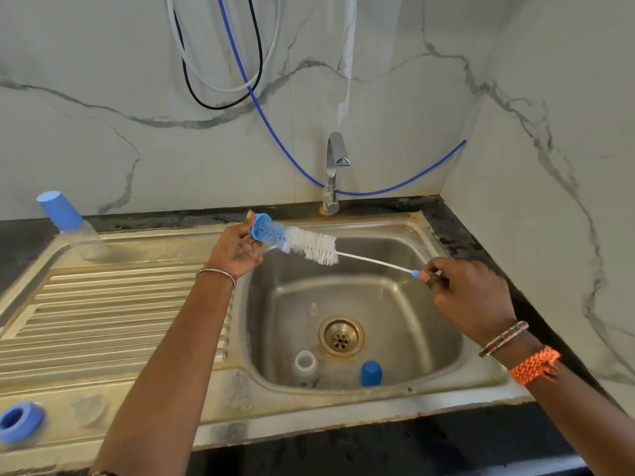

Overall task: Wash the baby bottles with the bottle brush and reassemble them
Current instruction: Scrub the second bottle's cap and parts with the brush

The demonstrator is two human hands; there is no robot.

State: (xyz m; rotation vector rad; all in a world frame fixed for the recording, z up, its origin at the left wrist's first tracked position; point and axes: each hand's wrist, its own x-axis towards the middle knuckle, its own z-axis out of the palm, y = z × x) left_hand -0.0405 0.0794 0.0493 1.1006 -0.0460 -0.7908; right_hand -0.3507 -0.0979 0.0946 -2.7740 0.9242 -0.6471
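Over the steel sink basin (395, 280), my left hand (237, 250) holds a blue bottle collar ring (262, 227). The blue and white bristles of the bottle brush (309, 243) pass through that ring. My right hand (464, 297) pinches the blue end of the brush's thin white handle. In the basin lie an open clear bottle (305, 367) and a blue cap (370, 373), both near the front wall. A capped clear bottle (70, 225) stands at the back left of the drainboard. Another blue collar ring (19, 422) lies at the front left.
The chrome tap (333, 173) rises behind the basin, with no water running. A ribbed drainboard (113, 310) stretches left of the basin. Blue, white and black hoses hang on the marble wall (378, 80). Another wall closes in on the right. The drain (341, 336) is open.
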